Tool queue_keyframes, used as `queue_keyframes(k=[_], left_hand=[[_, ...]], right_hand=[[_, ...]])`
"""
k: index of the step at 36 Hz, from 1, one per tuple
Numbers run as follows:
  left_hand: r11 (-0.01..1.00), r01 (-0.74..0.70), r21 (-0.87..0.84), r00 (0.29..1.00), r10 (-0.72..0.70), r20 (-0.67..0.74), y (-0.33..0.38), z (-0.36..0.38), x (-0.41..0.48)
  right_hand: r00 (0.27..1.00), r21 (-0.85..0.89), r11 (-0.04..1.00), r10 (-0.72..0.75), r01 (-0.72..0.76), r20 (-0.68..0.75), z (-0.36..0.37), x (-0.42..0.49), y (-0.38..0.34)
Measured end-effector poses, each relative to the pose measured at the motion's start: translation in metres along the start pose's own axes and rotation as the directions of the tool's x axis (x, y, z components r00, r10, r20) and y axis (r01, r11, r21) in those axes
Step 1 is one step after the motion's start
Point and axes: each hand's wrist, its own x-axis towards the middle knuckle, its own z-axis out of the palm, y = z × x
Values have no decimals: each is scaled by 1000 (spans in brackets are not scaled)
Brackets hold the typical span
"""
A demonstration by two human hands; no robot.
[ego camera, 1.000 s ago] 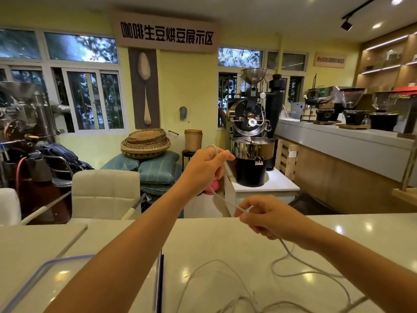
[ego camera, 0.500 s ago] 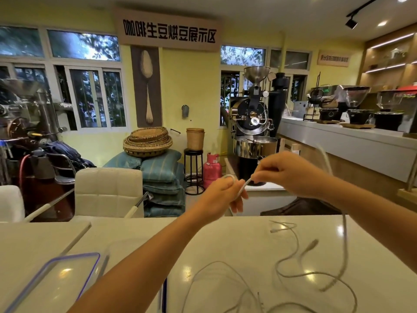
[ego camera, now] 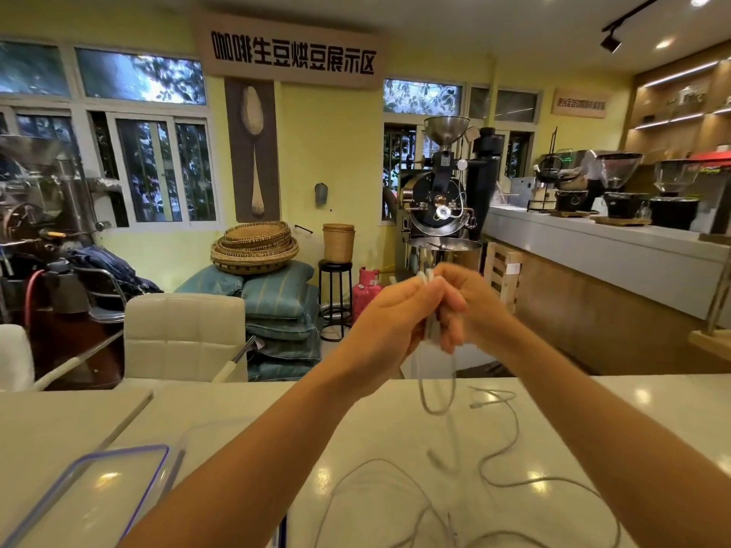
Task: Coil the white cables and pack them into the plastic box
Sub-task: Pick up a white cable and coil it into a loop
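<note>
Yellow-walled coffee room under a brown wall sign reading 咖啡生豆烘豆展示区.
Over the pale glossy counter, left hand and right hand together grip a folded thin white cable.

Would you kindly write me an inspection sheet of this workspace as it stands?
Surface: glossy white counter, lamp reflections on it.
Job's things: white cable, loop hanging from both hands; plastic box with blue rim, lower left.
Clutter: dark blue strip at bottom edge, too little shown to name.
Grips: left hand and right hand hold the cable bundle together above the counter.
Cables: loose white cables sprawl uncoiled on the counter.
Surroundings: coffee roaster, stacked baskets, white chair.
</note>
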Motion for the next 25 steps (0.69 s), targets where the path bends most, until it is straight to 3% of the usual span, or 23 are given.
queue_keyframes(k=[4, 9, 13, 16, 20, 22, 25], left_hand=[[995, -37, 95, 996, 44, -72, 6, 1, 11], [987, -26, 161, 987, 51, -151, 3, -4, 21], [908, -8, 420, 975, 101, -199, -1, -17, 26], [867, 58, 494, 969, 70, -236, -5, -30, 26], [784, 91, 614, 972, 66, -227, -10, -39, 21], [733, 99, 673, 979, 51, -199, -12, -41, 17], [606, 113, 788, 991, -11, -134, -18, -39, 10]], right_hand=[[992, 250, 961, 128, -120, -17, 37, -20, 27], [888, 80, 915, 358, -395, 290, 68, -37, 32], [815, -65, 929, 353, -365, 460, 64, -47, 19], [775, -246, 892, 452, -380, 442, 52, -45, 6], [758, -460, 856, 458, -236, 464, 29, -40, -9], [737, -488, 847, 465, -211, 490, 14, -39, -18], [682, -395, 853, 514, -341, 520, -11, -34, -31]])
